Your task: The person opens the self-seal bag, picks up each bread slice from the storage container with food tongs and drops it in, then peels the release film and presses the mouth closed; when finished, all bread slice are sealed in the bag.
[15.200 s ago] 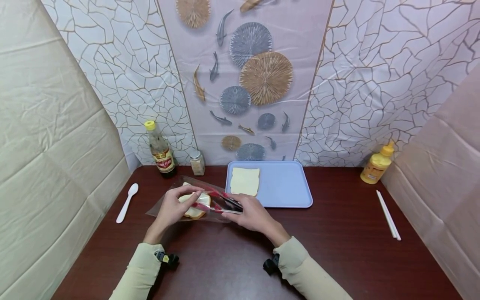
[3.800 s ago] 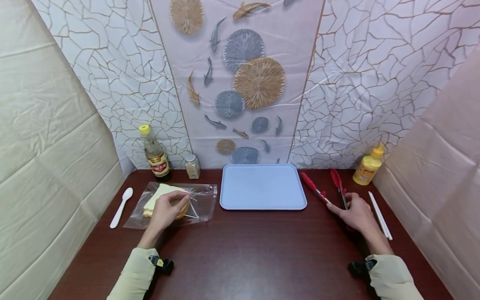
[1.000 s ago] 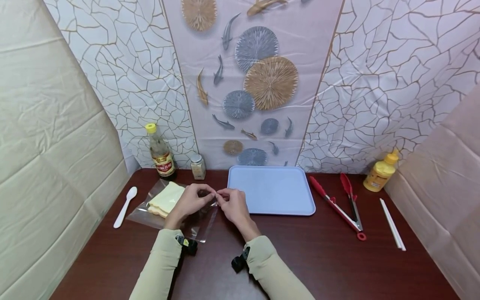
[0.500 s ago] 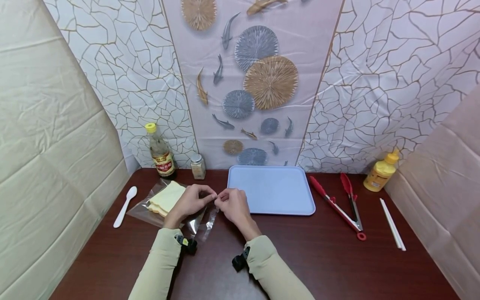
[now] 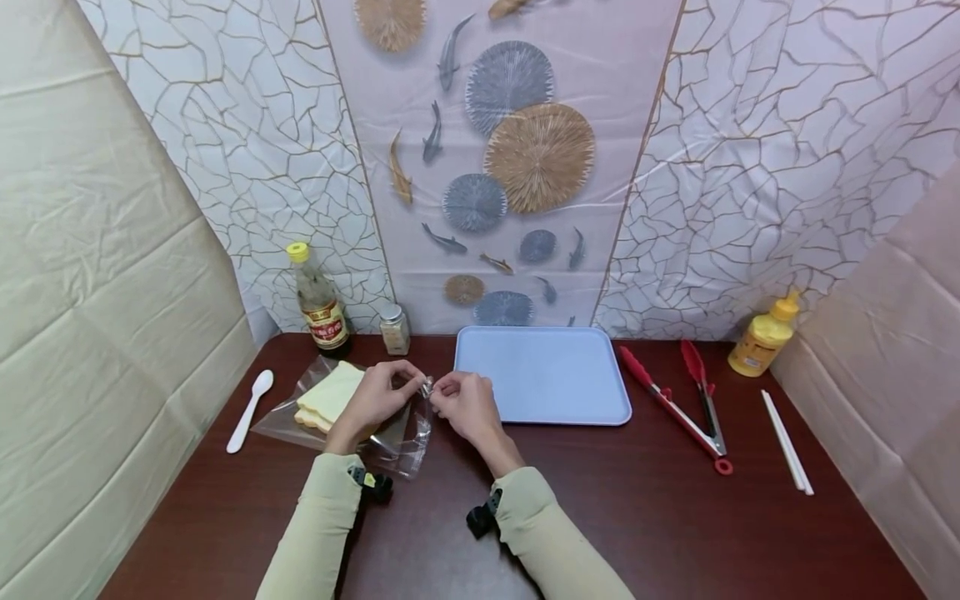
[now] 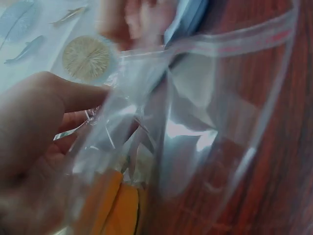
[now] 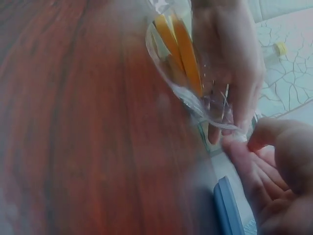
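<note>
- We saw the clear plastic bag (image 5: 412, 454) at our 11 o'clock, its mouth toward 3 o'clock. The left hand (image 5: 378, 396) and right hand (image 5: 468, 408) pinched its lip, thumbs closed to fingers. We judged it light, limp and slippery, best held by the sealing strip (image 6: 244, 44); the bread slices (image 5: 333, 393) inside looked soft and easily squashed.
- The blue tray (image 5: 555, 408) sat at the bag's 3 o'clock, crowding the right hand.
- Red-tipped tongs (image 5: 692, 426) lay farther that way.
- The yellow-capped sauce bottle (image 5: 326, 321) stood close at 12 o'clock.
- The white spoon (image 5: 251, 412) lay at 9.

The hands (image 5: 470, 410) are bare beyond beige sleeves (image 5: 311, 525) and black wrist cameras (image 5: 480, 522), the left mount (image 5: 368, 480) marked yellow.
</note>
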Available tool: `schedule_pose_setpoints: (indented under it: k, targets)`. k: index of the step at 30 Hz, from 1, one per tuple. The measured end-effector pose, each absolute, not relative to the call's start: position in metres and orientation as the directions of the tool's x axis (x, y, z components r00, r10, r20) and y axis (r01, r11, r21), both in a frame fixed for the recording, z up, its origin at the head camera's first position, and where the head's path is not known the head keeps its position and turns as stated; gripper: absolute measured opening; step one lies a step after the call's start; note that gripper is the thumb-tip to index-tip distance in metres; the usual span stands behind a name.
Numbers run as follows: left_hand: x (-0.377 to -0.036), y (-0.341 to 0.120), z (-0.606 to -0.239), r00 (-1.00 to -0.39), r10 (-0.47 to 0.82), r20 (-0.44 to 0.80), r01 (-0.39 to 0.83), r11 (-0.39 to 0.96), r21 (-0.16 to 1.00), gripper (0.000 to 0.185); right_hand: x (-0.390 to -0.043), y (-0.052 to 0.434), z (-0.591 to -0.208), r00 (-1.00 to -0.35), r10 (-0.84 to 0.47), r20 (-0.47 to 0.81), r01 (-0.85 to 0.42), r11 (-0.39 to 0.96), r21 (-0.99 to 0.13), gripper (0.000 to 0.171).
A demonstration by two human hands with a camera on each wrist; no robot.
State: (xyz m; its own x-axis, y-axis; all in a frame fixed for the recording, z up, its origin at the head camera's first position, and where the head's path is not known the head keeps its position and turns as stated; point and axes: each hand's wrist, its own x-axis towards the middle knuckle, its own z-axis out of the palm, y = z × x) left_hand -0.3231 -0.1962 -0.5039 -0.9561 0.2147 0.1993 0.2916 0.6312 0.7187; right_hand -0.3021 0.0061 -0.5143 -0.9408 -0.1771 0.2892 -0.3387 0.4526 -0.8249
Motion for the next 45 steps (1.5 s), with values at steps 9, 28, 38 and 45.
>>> schedule_pose_setpoints:
  k: [9, 28, 38, 45]
  targets:
    - [-0.3252, -0.1981, -0.5023, -0.936, 0.298, 0.188, 0.332, 0.566, 0.755, 0.011, -0.3039, 0.005, -0.5161, -0.926, -0.154, 0.344, -0.375, 0.486, -0.79, 0.01]
    - [-0.3257, -0.2027, -0.506, -0.914, 0.37, 0.168, 0.359, 0.54, 0.761, 0.01, -0.2983, 0.0024, -0.5134, -0.942, -0.082, 0.325, -0.279, 0.732, -0.622, 0.008]
    - [-0.3264, -0.201, -0.5049, -0.931, 0.323, 0.169, 0.334, 0.57, 0.751, 0.011, -0.298, 0.0039, -0.5109, -0.953, -0.105, 0.285, -0.272, 0.712, -0.647, 0.007]
    - [-0.3254, -0.2032, -0.5042, -0.946, 0.277, 0.168, 0.298, 0.545, 0.784, 0.012, -0.3, 0.0036, -0.5109, -0.927, -0.178, 0.331, -0.367, 0.617, -0.697, 0.002]
